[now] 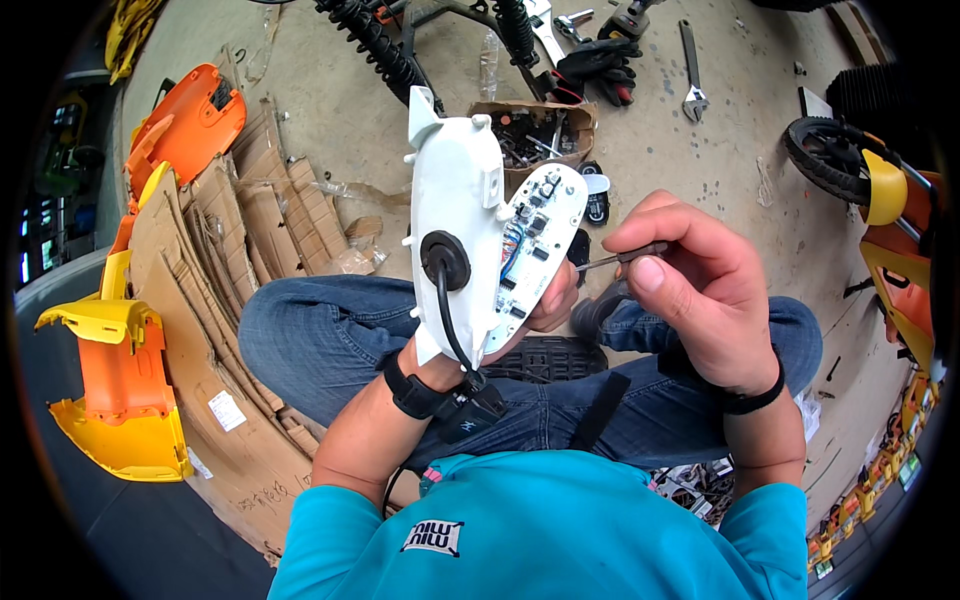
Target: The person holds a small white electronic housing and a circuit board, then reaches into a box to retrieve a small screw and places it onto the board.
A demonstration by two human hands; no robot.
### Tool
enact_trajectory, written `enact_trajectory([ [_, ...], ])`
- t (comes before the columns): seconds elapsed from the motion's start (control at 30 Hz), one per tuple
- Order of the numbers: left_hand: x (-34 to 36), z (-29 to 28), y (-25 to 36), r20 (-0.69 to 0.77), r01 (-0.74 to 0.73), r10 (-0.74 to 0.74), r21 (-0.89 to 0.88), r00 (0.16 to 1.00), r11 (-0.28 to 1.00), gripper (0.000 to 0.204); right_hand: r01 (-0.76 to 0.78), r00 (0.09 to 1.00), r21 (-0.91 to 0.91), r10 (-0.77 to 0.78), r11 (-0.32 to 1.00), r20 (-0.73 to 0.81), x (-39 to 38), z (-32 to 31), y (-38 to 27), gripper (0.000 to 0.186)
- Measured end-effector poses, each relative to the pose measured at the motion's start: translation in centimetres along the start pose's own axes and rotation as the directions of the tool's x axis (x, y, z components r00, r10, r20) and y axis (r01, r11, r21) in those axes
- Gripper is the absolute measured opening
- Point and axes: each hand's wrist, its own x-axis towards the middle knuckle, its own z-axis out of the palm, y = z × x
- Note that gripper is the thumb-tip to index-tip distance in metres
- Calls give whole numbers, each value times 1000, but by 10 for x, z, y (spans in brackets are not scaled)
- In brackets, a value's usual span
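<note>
Upright over my lap is a white plastic housing (pixel 462 180), with a black cable (pixel 447 315) coming out through a round black grommet. Beside it, a white circuit board (pixel 545 220) stands swung out on its right, linked by a bundle of coloured wires (pixel 513 245). My left hand (pixel 553 305) is closed round the lower part of both, its palm mostly hidden behind them. Between thumb and fingers, my right hand (pixel 695 280) pinches a small dark screwdriver (pixel 640 253). Its thin shaft points left, toward the board's edge; whether the tip touches anything is hidden by my left fingers.
Flattened cardboard (pixel 215 340) lies at my left, with orange and yellow panels (pixel 125 390) beyond it. Ahead are a cardboard box (pixel 585 125) of small parts, black gloves (pixel 600 65) and an adjustable wrench (pixel 692 75). A wheel (pixel 825 160) stands at the right.
</note>
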Motion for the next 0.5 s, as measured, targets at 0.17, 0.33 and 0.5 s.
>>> enact_trajectory([
  [0.17,1,1,1,11,-15,14,59,1000,998,70,-19,998,-60,15,998,-69,0,2,1,20],
  [0.33,0,-1,0,22,-1,0,48,1000,999,69,-41,998,-41,39,998,-56,0,6,-6,21],
  [0.5,1,5,-3,-66,1,-1,7,998,1000,67,-29,990,86,41,996,-137,0,9,-4,22],
])
